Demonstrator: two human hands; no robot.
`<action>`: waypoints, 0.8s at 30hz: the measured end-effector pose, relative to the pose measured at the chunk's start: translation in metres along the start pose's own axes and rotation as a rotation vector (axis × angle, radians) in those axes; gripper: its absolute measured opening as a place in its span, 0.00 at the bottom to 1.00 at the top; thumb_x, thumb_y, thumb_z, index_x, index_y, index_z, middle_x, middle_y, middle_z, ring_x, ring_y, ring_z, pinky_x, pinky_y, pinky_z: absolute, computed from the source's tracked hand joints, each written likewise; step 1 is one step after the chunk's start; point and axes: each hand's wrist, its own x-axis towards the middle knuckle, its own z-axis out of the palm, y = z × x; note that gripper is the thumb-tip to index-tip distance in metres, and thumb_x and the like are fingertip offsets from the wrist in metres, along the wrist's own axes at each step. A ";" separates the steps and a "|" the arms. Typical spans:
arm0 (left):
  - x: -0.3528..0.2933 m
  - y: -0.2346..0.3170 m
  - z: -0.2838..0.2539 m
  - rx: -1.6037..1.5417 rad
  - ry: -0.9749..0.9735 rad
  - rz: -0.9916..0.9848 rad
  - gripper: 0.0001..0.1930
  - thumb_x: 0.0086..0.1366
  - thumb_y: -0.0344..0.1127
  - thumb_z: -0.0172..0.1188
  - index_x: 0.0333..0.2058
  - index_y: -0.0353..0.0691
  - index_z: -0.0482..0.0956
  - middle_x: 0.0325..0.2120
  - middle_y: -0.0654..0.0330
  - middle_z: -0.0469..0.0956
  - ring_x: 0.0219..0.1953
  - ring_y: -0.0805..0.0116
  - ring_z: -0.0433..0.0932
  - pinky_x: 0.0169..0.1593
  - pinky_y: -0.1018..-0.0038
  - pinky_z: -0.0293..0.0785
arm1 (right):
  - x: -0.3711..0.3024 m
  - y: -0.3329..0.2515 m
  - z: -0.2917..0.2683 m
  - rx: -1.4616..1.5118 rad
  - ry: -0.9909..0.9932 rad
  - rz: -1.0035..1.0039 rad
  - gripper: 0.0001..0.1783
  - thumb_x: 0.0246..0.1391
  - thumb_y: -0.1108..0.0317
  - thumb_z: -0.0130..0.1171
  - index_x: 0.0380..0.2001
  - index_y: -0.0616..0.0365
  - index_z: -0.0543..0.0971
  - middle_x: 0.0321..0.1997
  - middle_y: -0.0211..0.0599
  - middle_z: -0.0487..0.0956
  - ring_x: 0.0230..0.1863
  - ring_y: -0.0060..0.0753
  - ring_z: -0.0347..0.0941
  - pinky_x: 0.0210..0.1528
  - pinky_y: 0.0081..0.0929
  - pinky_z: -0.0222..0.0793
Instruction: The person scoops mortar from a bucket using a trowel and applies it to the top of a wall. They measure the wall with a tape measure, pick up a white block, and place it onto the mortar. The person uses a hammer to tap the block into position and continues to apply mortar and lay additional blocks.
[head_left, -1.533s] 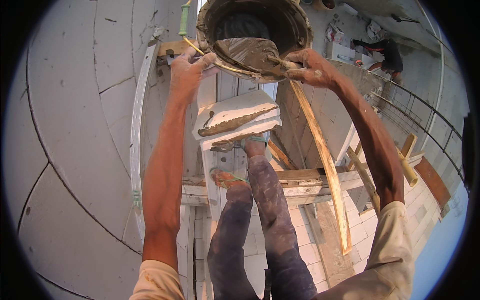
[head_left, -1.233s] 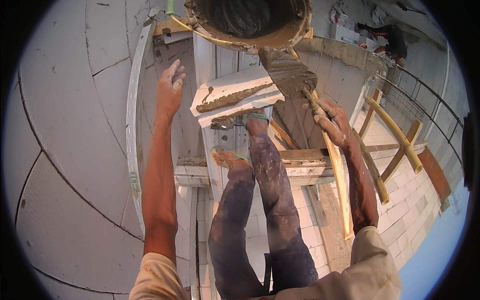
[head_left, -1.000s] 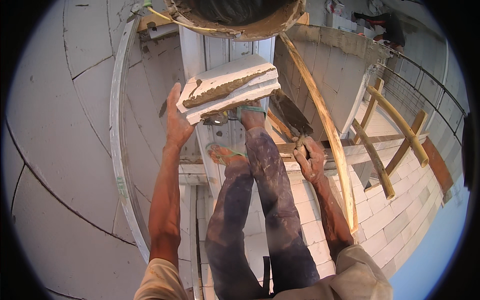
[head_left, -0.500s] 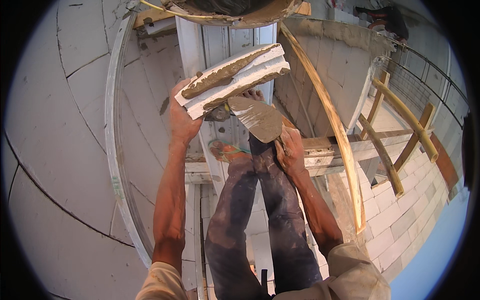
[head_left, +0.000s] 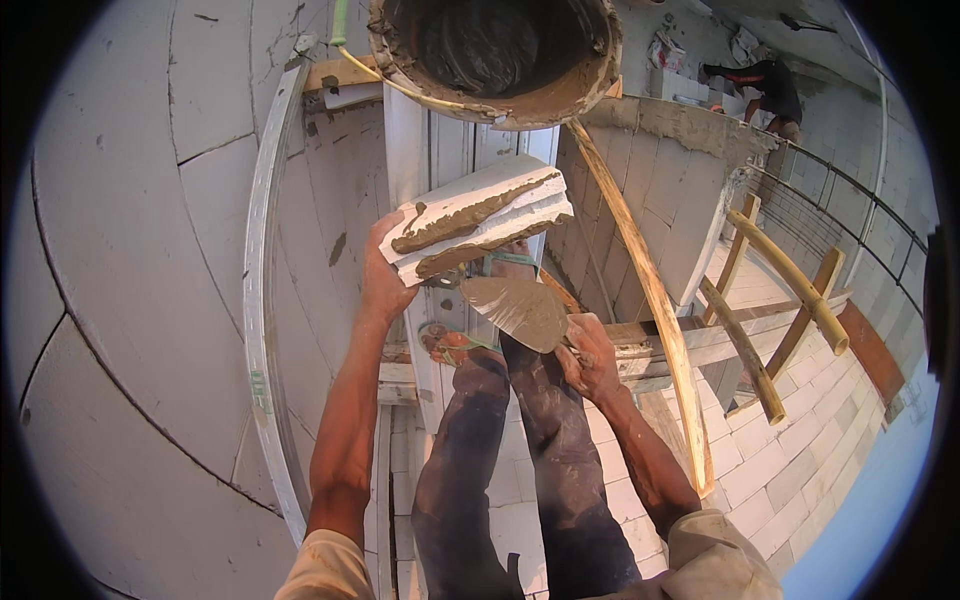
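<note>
My left hand (head_left: 384, 276) grips the left end of a white, lightweight-looking block (head_left: 480, 190), held tilted with its right end farther away. Grey-brown mortar (head_left: 462, 222) lies in strips along its long faces. Below the block, my right hand (head_left: 592, 357) is closed on the handle of a trowel (head_left: 518, 312). The trowel's broad blade is coated with wet mortar and points up and left, just under the block's lower edge. Beyond the block stands a mortar-crusted bucket (head_left: 384, 45) with dark wet mortar (head_left: 490, 50) inside. My fingers hide most of the trowel handle.
My feet stand on a narrow pale plank platform (head_left: 405, 150) above a lower block floor (head_left: 770, 440). A metal straightedge (head_left: 257, 290) leans at the left wall (head_left: 130, 260). On the right are a wooden pole (head_left: 645, 270), bamboo poles (head_left: 790, 270) and, farther off, another person (head_left: 765, 88).
The block and trowel sit lower in view, and the trowel blade is a little farther from the block. More of the bucket's inside shows as the view has shifted. Both grips stay the same.
</note>
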 end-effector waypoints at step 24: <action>0.198 0.112 -0.048 -0.710 -0.062 -0.111 0.34 0.68 0.29 0.63 0.69 0.27 0.60 0.56 0.49 0.76 0.56 0.61 0.80 0.59 0.59 0.82 | 0.354 -0.141 -0.076 -1.150 -0.293 -0.398 0.09 0.48 0.69 0.67 0.30 0.64 0.88 0.31 0.50 0.82 0.33 0.43 0.83 0.32 0.33 0.82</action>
